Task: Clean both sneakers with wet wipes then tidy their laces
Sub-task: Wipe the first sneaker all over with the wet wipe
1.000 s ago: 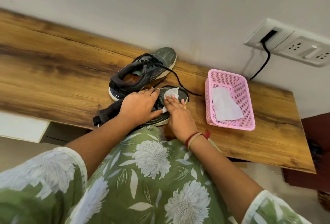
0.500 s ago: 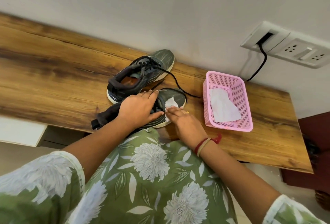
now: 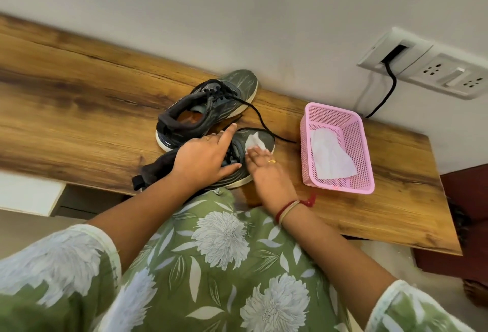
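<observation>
One sneaker under L hand, R hand w/ wipe on toe

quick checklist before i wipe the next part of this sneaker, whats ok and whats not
1. Steady hold on the near sneaker: ok, the left hand presses down over its laced middle.
2. Contact of the wet wipe: ok, the right hand presses it flat on the toe.
3. Fresh supply: ok, a spare wipe lies in the pink basket.
4. Laces of the far sneaker: not ok, a loose lace trails across the table past the near toe.
5. Wet wipe clean enough: cannot tell, its working side is hidden.
</observation>
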`<state>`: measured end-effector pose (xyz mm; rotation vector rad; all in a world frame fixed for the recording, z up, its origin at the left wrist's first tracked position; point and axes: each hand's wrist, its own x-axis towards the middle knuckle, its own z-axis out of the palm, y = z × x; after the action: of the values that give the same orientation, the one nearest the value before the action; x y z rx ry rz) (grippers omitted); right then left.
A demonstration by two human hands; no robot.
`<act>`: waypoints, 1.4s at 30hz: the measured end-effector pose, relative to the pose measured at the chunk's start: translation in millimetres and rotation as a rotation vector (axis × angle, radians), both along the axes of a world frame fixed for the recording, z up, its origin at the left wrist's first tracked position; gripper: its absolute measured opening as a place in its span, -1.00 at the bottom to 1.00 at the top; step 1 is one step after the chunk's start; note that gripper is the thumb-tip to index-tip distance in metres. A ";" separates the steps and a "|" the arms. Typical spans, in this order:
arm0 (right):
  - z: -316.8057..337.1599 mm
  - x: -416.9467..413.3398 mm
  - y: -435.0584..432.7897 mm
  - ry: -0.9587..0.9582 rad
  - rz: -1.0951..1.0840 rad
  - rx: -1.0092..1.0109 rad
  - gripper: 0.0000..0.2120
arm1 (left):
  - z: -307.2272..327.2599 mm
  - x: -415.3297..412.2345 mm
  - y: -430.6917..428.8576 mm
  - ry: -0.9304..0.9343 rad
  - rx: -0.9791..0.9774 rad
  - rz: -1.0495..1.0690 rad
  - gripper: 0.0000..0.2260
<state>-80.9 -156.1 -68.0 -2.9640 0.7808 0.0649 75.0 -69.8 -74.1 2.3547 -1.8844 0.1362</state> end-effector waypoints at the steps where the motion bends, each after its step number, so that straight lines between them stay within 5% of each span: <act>1: -1.1 -1.6 -0.7 -0.002 0.009 -0.012 -0.57 | 0.4 -0.2 -0.1 0.001 -0.003 -0.003 -0.24; 12: -3.3 -5.0 -7.4 -0.086 -0.158 0.055 -0.61 | -1.7 -0.4 -0.1 -0.012 -0.042 0.002 -0.27; 15: -5.2 -4.0 -0.7 -0.016 -0.049 0.025 -0.60 | -2.8 -0.2 -1.4 -0.008 -0.049 -0.012 -0.27; 19: 6.3 -11.4 -9.5 -0.218 -0.283 0.153 -0.54 | -3.4 -0.5 -0.7 -0.021 -0.060 -0.001 -0.27; 21: 10.8 -8.6 -5.3 -0.428 -0.506 0.390 -0.60 | -3.2 -0.2 -1.3 -0.019 -0.069 -0.008 -0.27; 24: 24.6 -7.6 -9.6 -1.024 -1.029 1.126 -0.71 | -3.0 0.7 -0.9 -0.022 -0.056 -0.007 -0.28; 26: 30.9 -16.3 -19.3 -1.401 -1.147 1.565 -0.71 | -3.2 0.7 -1.3 -0.015 -0.059 -0.004 -0.28; 28: 28.4 -19.3 -21.9 -1.588 -1.181 1.595 -0.72 | -3.7 0.7 -1.6 -0.016 -0.062 -0.007 -0.29; 31: 18.0 -7.8 -12.6 -1.236 -1.144 0.909 -0.72 | -2.4 0.9 -1.4 -0.024 -0.068 -0.007 -0.29; 35: 4.2 5.9 7.6 -0.447 -0.602 0.381 -0.56 | -2.0 0.8 -1.7 -0.021 -0.083 -0.004 -0.28; 39: 4.7 7.7 19.8 -0.090 -0.308 0.162 -0.48 | -0.8 -0.1 -2.2 -0.026 -0.091 -0.008 -0.28; 42: -0.5 5.5 6.6 -0.035 -0.370 0.079 -0.46 | -0.8 0.3 -1.8 -0.036 -0.091 -0.003 -0.28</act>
<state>-75.4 -149.5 -68.5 -2.6888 1.2719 0.0204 75.3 -71.5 -74.9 2.3048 -1.8562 0.2601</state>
